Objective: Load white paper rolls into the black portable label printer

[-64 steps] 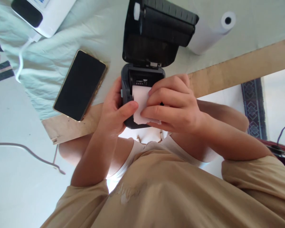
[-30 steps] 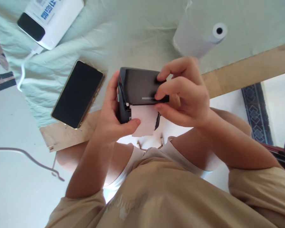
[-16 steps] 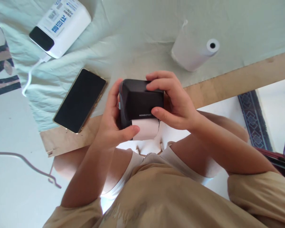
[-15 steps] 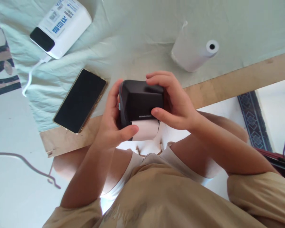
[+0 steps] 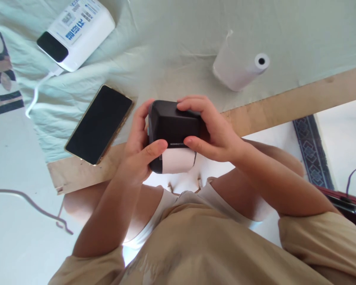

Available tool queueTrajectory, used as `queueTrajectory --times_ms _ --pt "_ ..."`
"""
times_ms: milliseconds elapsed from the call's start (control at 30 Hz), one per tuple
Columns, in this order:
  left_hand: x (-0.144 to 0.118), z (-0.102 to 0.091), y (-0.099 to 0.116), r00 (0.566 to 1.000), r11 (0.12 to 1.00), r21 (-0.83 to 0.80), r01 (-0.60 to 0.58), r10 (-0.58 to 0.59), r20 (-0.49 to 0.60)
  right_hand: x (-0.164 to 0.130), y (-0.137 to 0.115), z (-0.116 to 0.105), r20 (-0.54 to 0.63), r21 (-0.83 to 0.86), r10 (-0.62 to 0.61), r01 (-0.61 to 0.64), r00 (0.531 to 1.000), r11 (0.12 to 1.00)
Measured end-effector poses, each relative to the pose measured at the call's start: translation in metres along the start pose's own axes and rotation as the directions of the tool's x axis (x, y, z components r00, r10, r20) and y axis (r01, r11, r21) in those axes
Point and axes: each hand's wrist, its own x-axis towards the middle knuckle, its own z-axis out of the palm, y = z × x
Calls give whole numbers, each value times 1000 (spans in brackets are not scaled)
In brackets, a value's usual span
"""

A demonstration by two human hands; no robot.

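Gripping the closed printer (image 5: 173, 126) with both hands (image 5: 136, 148) (image 5: 213, 130), I judge loading done; paper strip (image 5: 178, 160) protrudes at 6 o'clock, untorn.

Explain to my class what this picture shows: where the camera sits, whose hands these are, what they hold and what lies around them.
There is no machine here. The camera is worn on a person's head and looks down at their own two bare hands, so the view is theirs.

The left hand and right hand both grip a small black printer, lid closed, with a strip of white paper sticking out of its near side.

On the pale green cloth lie a dark phone, a white power bank with a white cable, and a roll of paper. The cloth covers a wooden board.
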Motion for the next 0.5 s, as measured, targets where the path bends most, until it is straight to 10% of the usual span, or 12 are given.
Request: queueTrajectory --times_ms 500 --pt "5 26 8 985 997 -69 27 -38 -165 2 4 -1 -8 -44 121 -121 993 992"
